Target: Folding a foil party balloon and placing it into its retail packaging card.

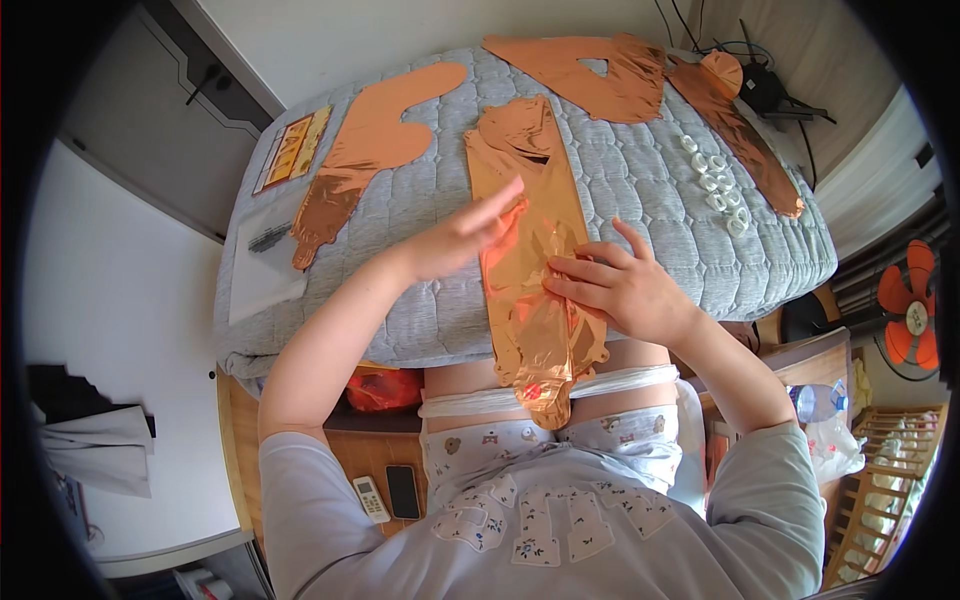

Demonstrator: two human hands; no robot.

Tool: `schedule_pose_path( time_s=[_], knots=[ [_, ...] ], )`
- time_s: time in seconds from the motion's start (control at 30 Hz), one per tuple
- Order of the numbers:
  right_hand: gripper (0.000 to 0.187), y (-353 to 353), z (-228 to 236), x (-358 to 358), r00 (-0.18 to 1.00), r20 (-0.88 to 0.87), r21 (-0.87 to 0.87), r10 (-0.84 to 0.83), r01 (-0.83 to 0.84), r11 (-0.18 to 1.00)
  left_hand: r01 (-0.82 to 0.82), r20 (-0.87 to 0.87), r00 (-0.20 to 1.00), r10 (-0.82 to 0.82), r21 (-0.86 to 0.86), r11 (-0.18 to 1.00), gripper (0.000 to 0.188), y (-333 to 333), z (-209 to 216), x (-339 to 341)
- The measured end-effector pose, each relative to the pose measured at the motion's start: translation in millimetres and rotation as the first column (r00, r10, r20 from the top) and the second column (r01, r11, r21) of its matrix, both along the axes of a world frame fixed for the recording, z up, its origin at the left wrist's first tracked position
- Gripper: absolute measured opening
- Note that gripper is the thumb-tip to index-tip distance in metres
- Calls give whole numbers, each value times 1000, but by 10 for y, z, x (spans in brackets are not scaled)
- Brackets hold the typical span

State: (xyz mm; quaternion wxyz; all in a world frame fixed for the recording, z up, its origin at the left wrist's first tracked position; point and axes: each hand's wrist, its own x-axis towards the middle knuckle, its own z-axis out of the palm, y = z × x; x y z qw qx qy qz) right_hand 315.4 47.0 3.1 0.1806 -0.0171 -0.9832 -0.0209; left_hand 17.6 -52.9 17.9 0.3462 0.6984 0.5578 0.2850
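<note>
A flat, shiny rose-gold foil balloon (535, 250) runs from the mattress down over its front edge to my lap. My left hand (462, 236) is at the balloon's left edge, fingers stretched out and slightly blurred; whether it touches the foil is hard to tell. On the right edge lies my right hand (628, 285), its fingers spread over the creased foil. The balloon's narrow lower end, with a small red mark, rests between my thighs. Three more uninflated foil balloons lie farther off: one at the left (385, 125), one at the back (620, 85), one at the right (745, 140).
Several small white rings (712, 180) lie on the grey quilted mattress (640, 180). At its left are a printed picture sheet (293, 150) and a clear plastic bag (265, 260). A remote control (371, 499) and a phone (403, 491) lie beside me. An orange-bladed fan (908, 302) stands right.
</note>
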Motion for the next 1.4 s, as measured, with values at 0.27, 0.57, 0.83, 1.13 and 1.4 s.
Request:
schedule_pose_path(
  time_s=[0.27,0.57,0.83,1.13,1.4],
  knots=[
    [50,3,28,75,1000,-21,-24,15,-16,1000,397,-743,640,-196,102,912,113,-588,354,357],
    [57,-4,66,33,998,-5,-50,59,-59,997,277,-679,734,30,339,899,56,-768,-118,529],
    [61,22,87,46,994,-93,-193,54,-71,979,270,-637,770,31,369,889,58,-727,-124,541],
    [60,-37,91,22,987,-146,-142,71,-92,986,269,-655,755,33,356,895,52,-734,-120,542],
    [53,-41,56,29,969,-154,-161,191,-215,963,257,-640,768,27,347,902,51,-738,-106,567]
  ],
)
